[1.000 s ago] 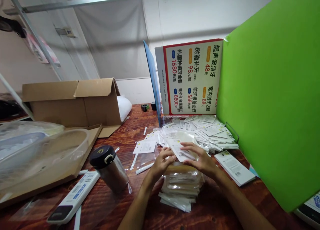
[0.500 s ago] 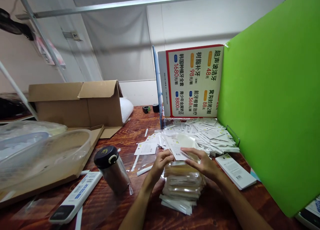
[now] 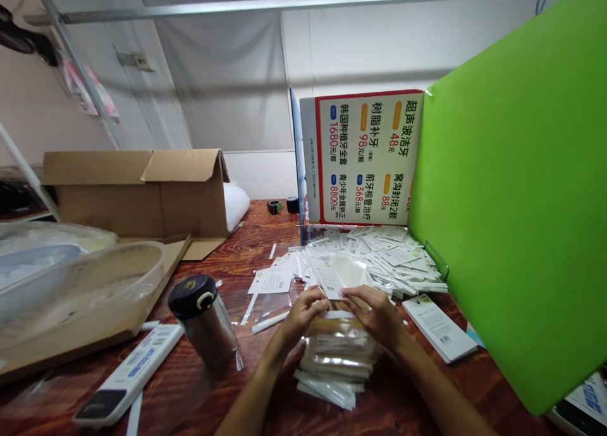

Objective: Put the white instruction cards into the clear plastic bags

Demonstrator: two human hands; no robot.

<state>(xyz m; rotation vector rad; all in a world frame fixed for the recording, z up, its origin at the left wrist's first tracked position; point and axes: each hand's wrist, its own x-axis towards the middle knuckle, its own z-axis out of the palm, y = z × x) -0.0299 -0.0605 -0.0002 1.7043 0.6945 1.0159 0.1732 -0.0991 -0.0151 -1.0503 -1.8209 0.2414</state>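
Over a stack of clear plastic bags [image 3: 336,360], a white printed card [image 3: 329,278] is tilted up between my two hands. My left hand [image 3: 304,312] is closed at the card's lower left edge, thumb against forefinger. At the lower right corner, my right hand [image 3: 375,312] pinches the card between thumb and fingers. Clear film shows around the card; whether the card is inside a bag, I cannot tell. A neat stack of printed cards [image 3: 439,328] lies to the right of my right hand. Behind the hands spreads a heap of white cards [image 3: 398,255].
A lidded bottle [image 3: 203,322] and a long white boxy device [image 3: 128,376] stand to the left. Further left are a clear plastic tub [image 3: 118,278] and a cardboard box [image 3: 190,202]. A green board [image 3: 512,189] and a printed price sign [image 3: 363,157] wall off the right and back.
My right hand's fingers have drawn together and closed on the card's lower corner; before, they were more spread. The left hand stays at the card. The view has shifted slightly.
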